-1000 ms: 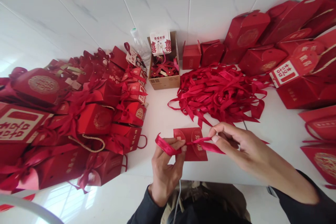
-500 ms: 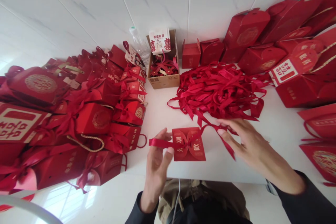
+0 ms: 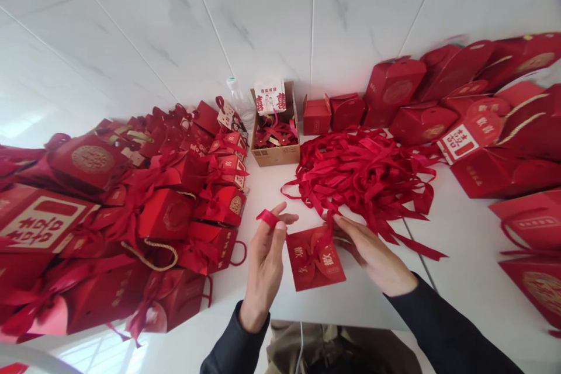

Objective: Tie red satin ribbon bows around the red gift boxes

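A small red gift box (image 3: pixel 314 260) with gold characters lies on the white table near its front edge. A red ribbon (image 3: pixel 268 218) runs across its top. My left hand (image 3: pixel 265 266) is raised to the left of the box, with the ribbon's left end looped over its fingertips and pinched. My right hand (image 3: pixel 370 254) rests at the box's right upper corner, its fingers closed on the ribbon's other end beside the ribbon pile.
A big heap of loose red ribbons (image 3: pixel 366 172) lies behind the box. Finished ribbon-tied red boxes (image 3: pixel 175 210) crowd the left side. Larger red boxes (image 3: pixel 473 128) fill the right. A cardboard carton (image 3: pixel 276 155) and a plastic bottle (image 3: pixel 236 96) stand by the tiled wall.
Both hands drew in toward the box, the ribbon now tighter over its top. My left hand lifted its ribbon end upward. The camera tipped, showing more wall.
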`<state>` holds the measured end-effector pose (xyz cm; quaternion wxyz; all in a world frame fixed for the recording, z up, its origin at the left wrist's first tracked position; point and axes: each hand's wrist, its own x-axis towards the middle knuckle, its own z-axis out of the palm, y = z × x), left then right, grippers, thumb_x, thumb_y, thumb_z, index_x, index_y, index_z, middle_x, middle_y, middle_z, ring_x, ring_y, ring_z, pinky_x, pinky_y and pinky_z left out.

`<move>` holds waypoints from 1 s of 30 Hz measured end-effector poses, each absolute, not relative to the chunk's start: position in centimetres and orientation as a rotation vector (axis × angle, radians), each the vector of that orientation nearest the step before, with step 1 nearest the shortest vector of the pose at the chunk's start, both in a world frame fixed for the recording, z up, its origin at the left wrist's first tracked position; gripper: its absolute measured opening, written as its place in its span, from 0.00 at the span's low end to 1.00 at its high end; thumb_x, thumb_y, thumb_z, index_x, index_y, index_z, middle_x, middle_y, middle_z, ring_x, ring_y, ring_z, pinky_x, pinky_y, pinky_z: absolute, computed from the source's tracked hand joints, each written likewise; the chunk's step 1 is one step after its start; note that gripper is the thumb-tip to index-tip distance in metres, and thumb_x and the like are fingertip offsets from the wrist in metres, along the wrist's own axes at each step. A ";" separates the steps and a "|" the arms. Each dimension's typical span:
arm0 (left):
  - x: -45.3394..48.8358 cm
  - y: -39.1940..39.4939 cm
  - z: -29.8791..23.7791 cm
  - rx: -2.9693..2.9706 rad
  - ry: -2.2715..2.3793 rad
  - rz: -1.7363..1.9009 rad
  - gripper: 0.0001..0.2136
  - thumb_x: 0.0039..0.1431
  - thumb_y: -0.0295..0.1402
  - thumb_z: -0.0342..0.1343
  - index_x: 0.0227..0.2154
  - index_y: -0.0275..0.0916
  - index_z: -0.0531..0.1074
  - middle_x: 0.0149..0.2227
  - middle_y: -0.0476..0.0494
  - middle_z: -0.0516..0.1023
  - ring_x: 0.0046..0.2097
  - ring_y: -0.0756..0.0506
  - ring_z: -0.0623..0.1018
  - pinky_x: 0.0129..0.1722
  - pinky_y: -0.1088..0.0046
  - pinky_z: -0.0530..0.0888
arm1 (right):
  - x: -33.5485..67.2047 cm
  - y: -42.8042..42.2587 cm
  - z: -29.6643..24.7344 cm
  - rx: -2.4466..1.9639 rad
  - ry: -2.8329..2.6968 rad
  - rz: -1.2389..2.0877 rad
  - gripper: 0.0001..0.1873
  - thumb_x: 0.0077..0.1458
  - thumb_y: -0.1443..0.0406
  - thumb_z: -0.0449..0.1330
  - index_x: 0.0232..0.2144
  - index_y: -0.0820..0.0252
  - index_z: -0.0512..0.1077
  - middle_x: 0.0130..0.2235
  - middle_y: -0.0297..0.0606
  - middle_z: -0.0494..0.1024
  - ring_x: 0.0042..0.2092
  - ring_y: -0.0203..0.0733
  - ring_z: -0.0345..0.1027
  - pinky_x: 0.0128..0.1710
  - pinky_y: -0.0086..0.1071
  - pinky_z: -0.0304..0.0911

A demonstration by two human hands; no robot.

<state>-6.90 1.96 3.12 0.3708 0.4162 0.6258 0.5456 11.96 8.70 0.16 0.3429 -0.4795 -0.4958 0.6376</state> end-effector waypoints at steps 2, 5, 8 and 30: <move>-6.9 2.7 3.6 1.115 1.579 1.435 0.20 0.72 0.46 0.53 0.58 0.41 0.73 0.46 0.40 0.84 0.48 0.44 0.82 0.52 0.64 0.76 | 11.6 9.5 0.8 -1.164 -1.229 1.738 0.22 0.63 0.44 0.60 0.41 0.55 0.78 0.43 0.44 0.84 0.47 0.53 0.80 0.50 0.45 0.75; -6.9 3.8 4.6 1.160 1.528 1.500 0.19 0.73 0.45 0.51 0.57 0.41 0.74 0.44 0.40 0.85 0.44 0.45 0.83 0.50 0.65 0.77 | 11.3 10.5 3.1 -1.070 -1.200 1.789 0.21 0.65 0.45 0.59 0.45 0.54 0.76 0.46 0.42 0.83 0.50 0.51 0.78 0.54 0.45 0.72; -6.9 4.7 5.8 1.235 1.479 1.542 0.18 0.74 0.43 0.49 0.57 0.41 0.75 0.42 0.41 0.85 0.44 0.45 0.83 0.49 0.66 0.78 | 10.9 11.1 6.0 -1.042 -1.239 1.727 0.20 0.66 0.46 0.61 0.48 0.52 0.76 0.47 0.39 0.82 0.52 0.49 0.76 0.56 0.43 0.69; -8.4 -1.8 0.8 1.033 1.927 1.308 0.22 0.73 0.47 0.48 0.64 0.45 0.67 0.60 0.35 0.76 0.56 0.40 0.78 0.53 0.58 0.76 | 15.0 9.5 2.9 -1.581 -1.533 1.408 0.48 0.64 0.41 0.58 0.74 0.53 0.48 0.69 0.55 0.64 0.69 0.63 0.58 0.63 0.59 0.62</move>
